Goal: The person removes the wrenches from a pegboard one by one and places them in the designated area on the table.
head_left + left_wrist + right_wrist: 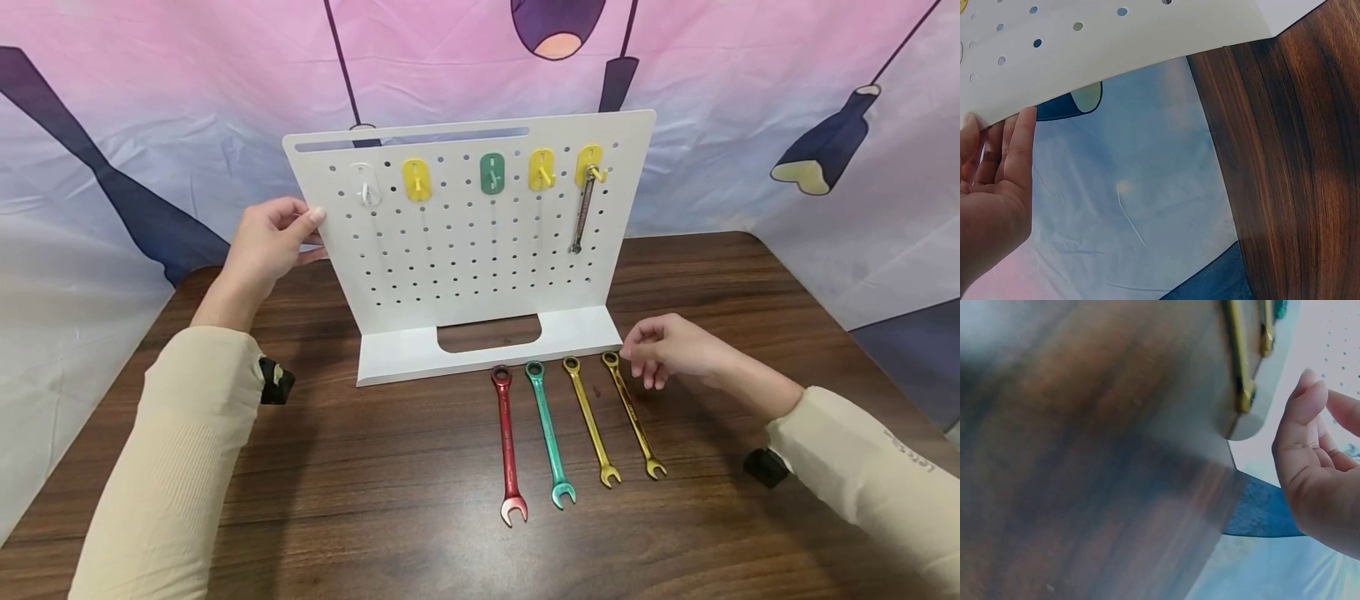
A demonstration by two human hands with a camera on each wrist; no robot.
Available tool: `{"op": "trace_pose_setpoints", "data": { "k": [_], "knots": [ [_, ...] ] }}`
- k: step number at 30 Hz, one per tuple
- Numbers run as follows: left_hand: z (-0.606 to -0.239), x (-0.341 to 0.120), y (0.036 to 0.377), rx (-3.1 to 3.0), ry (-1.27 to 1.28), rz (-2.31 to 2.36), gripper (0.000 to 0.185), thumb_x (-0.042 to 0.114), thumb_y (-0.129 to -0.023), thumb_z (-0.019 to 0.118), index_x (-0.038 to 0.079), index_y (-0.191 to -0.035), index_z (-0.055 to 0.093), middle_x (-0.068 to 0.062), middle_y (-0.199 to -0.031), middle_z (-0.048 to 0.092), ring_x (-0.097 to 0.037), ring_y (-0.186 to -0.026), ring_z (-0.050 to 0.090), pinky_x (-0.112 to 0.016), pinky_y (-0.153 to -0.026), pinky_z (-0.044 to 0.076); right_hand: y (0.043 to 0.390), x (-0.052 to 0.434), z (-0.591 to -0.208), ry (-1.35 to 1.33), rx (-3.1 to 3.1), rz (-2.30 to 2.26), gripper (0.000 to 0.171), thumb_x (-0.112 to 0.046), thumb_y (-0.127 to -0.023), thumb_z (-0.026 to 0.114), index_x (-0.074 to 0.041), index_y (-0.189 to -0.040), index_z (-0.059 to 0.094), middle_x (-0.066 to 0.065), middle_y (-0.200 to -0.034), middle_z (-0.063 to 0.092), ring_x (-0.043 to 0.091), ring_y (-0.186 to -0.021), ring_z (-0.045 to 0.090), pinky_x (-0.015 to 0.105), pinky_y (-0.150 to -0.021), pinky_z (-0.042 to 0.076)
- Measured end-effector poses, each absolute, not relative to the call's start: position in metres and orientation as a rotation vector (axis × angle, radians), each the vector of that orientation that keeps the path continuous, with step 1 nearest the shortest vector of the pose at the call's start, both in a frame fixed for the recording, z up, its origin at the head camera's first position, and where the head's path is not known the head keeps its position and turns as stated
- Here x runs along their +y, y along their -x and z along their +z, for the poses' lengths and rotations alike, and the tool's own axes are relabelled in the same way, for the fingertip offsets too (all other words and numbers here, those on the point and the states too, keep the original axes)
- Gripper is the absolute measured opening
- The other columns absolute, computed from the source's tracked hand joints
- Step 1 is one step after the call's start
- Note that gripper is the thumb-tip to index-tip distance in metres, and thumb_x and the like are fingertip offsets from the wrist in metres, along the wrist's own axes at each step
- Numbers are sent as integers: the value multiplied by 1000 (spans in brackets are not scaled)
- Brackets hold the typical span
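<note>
My left hand pinches the left edge of a white pegboard between thumb and fingers, as the left wrist view also shows. My right hand is beside the right front corner of the board's base, its fingers loosely curled and holding nothing. Closest to it lies a gold combination wrench. To the left of that are a second gold wrench, a green wrench and a red wrench, ring ends toward the board. A silver wrench hangs from the rightmost yellow hook.
Other hooks on the board are a white hook, a yellow hook, a green hook and another yellow hook. The board stands on a dark wooden table. Behind it hangs a patterned cloth.
</note>
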State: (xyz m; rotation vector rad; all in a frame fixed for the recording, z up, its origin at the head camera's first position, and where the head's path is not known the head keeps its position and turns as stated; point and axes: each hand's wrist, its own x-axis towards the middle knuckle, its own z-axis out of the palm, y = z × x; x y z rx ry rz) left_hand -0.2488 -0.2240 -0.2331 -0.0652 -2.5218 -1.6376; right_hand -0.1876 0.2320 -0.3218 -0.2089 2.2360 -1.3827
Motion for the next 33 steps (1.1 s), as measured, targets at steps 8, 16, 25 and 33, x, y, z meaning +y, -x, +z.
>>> {"op": "trace_pose_setpoints", "data": {
  "k": [8, 16, 25, 33],
  "knots": [
    [-233, -223, 249, -2534, 51, -1637, 23, 29, -90, 55, 6, -87, 58, 4, -84, 58, -7, -76, 57, -18, -68, 56, 196, 228, -306, 237, 2262, -1394, 23, -2, -90, 54, 15, -104, 49, 17, -78, 60, 21, -62, 59, 33, -56, 57],
    [-232, -223, 249, -2535, 44, -1650, 23, 29, -90, 55, 6, -88, 58, 3, -85, 57, -8, -77, 57, -19, -69, 56, 204, 222, -293, 262, 2299, -1376, 26, -6, -92, 55, 14, -107, 50, 19, -86, 62, 23, -69, 61, 38, -64, 57],
    [-232, -223, 249, -2532, 52, -1641, 22, 28, -91, 54, 7, -87, 58, 4, -84, 58, -8, -76, 57, -19, -69, 56, 216, 218, -279, 332, 2363, -1416, 23, -4, -92, 53, 10, -109, 51, 15, -88, 64, 27, -76, 63, 42, -69, 57],
    [-232, -223, 249, -2534, 48, -1635, 24, 29, -91, 54, 6, -87, 57, 4, -83, 57, -8, -76, 56, -19, -70, 56, 226, 208, -265, 332, 2444, -1426, 27, -6, -92, 53, 10, -114, 50, 12, -94, 65, 24, -80, 62, 41, -75, 56]
  ]
}}
